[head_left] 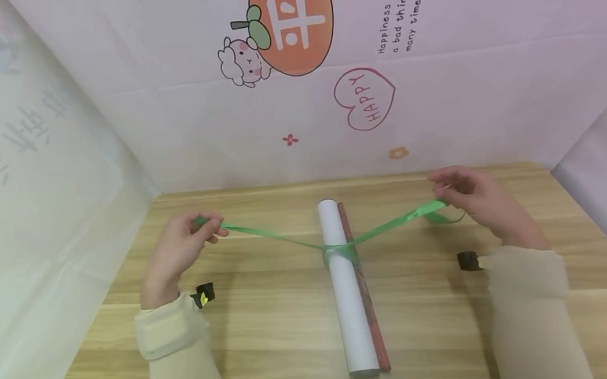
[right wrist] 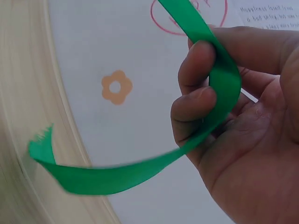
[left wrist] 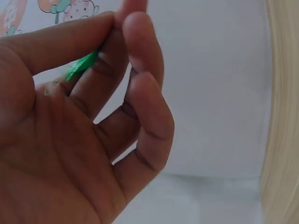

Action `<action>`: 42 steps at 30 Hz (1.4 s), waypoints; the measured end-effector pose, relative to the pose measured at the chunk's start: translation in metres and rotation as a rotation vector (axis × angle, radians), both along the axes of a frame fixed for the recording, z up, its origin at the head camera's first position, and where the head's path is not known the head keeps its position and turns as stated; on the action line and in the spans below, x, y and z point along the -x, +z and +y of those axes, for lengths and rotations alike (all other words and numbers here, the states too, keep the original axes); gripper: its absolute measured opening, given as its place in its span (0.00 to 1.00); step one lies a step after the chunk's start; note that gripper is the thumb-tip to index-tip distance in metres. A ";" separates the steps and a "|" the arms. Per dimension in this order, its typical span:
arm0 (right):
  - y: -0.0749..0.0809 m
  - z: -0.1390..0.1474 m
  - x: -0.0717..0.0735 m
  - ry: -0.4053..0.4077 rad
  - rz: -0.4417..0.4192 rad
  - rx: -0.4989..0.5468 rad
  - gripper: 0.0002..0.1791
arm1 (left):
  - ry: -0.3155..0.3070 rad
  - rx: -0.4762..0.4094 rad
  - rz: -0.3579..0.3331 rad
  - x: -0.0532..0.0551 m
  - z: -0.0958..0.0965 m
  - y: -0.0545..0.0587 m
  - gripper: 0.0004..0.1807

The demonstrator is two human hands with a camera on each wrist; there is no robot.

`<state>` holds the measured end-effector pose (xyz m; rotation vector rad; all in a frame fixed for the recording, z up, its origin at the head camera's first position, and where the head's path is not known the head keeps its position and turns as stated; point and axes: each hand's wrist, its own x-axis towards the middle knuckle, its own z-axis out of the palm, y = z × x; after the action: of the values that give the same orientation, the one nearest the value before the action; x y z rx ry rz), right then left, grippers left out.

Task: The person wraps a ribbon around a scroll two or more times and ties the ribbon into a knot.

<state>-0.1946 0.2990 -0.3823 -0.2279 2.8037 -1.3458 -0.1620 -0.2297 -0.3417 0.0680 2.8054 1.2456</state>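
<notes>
A white paper roll (head_left: 350, 314) lies lengthwise on the table beside a thinner, dark red roll or stick (head_left: 376, 330). Green ribbon (head_left: 389, 226) loops around both above their middle, and its two ends stretch out and up to either side. On the left, my left hand (head_left: 177, 252) pinches one end between thumb and fingers; only a bit of green ribbon (left wrist: 84, 64) shows in the left wrist view. My right hand (head_left: 487, 204) pinches the other side. From it a loose, frayed ribbon tail (right wrist: 112, 181) hangs down in the right wrist view.
The wood-grain table (head_left: 270, 330) ends at a white printed cloth (head_left: 200, 120) hanging behind it. More pale cloth (head_left: 66, 239) hangs along the left side. Small black wrist devices (head_left: 468, 261) sit by both cuffs.
</notes>
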 end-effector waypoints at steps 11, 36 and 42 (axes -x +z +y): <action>-0.003 0.022 -0.003 -0.043 -0.024 -0.016 0.22 | 0.066 0.131 -0.047 0.006 -0.007 -0.010 0.18; -0.010 0.034 -0.003 0.013 -0.050 -0.016 0.23 | 0.282 -0.071 0.218 0.005 0.007 -0.004 0.15; -0.017 0.049 -0.002 0.036 -0.069 -0.088 0.27 | 0.238 0.048 0.084 0.005 -0.003 -0.009 0.19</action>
<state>-0.1925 0.3479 -0.3997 -0.2234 2.7801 -1.1955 -0.1675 -0.2323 -0.3512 -0.2289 2.9849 1.2454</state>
